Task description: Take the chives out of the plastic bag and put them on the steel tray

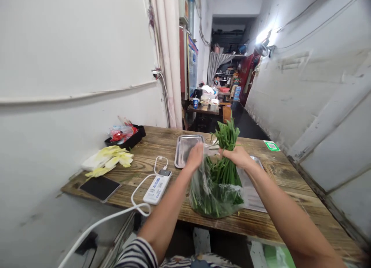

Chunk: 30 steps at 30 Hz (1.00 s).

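Clear bag (216,196) nearest, L hand (194,156) pinching its rim, R hand (238,156) clamped round chives (226,152) (bunch upright)

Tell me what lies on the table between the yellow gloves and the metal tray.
In the head view, between the yellow gloves and the metal tray lies bare wood, crossed near the front by a white cable running to the white power bank.

Bare wood at the table's (292,198) right end, steel tray (185,149) just beyond the hands, power bank (157,186), phone (100,187) and possibly gloves (111,156) crowding the left
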Tool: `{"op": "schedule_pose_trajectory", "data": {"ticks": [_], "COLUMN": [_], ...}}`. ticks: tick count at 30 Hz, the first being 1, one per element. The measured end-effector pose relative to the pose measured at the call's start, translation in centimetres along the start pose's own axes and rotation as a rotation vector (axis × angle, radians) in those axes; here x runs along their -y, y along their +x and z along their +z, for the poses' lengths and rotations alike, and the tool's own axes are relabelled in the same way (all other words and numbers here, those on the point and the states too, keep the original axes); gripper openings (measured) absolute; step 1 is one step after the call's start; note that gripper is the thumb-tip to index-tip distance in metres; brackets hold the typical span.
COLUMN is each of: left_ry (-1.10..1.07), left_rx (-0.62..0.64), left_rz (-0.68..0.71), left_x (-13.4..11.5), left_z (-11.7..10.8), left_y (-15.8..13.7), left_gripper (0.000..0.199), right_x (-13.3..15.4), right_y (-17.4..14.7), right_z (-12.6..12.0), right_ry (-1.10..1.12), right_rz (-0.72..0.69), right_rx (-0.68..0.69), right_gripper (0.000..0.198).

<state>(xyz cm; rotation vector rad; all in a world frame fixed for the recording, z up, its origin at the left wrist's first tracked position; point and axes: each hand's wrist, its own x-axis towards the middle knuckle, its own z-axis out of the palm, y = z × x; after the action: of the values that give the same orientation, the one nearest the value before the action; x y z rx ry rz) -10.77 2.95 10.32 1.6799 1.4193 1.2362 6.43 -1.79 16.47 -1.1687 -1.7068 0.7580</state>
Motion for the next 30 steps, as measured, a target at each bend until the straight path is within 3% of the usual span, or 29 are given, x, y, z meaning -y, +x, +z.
{"op": "schedule_pose_trajectory", "data": {"ticks": [3, 6, 8, 10, 13, 19, 22, 27, 30], "left_ry": [0.162, 0.292, 0.367, 0.427, 0.489, 0.569, 0.544, 0.572, 0.608], "left_rx": [-0.065, -0.131, -0.098, -0.018, 0.032, -0.128, -0.202, -0.26, -0.261], "left_rz": [0.065, 0.32, 0.501, 0.636, 0.694, 0.718, 0.759, 0.8, 0.775], "left_x": [1.2, 0.8, 0.2, -0.2, 0.1, 2.5, 3.5, 4.2, 4.1], "left_z": [0.9, 1.0, 1.0, 1.1, 1.1, -1.0, -2.8, -4.5, -4.9], "left_y": [-3.4, -7.0, -9.1, -10.7, -11.8, -12.5, -13.0, -13.7, -13.7], "left_gripper": [0.057, 0.059, 0.06, 0.052, 0.024, 0.035, 0.037, 0.039, 0.038], "right_x": [0.9, 2.1, 3.1, 3.9, 3.3, -4.6, -7.9, -8.7, -8.1], "right_y": [0.8, 1.9, 2.5, 2.8, 2.9, 1.7, 1.5, 2.3, 2.8], "right_z": [-1.9, -4.9, -7.5, -10.1, -12.8, -12.4, -11.9, -12.2, -12.5], "right_ry": [0.117, 0.201, 0.234, 0.238, 0.163, -0.066, -0.129, -0.302, -0.349], "right_rz": [0.061, 0.075, 0.064, 0.033, -0.016, 0.168, 0.18, 0.119, 0.096], "right_rx": [-0.132, -0.279, -0.376, -0.455, -0.587, -0.713, -0.742, -0.691, -0.753], "right_gripper": [0.025, 0.026, 0.025, 0.024, 0.02, 0.021, 0.025, 0.024, 0.022]}}
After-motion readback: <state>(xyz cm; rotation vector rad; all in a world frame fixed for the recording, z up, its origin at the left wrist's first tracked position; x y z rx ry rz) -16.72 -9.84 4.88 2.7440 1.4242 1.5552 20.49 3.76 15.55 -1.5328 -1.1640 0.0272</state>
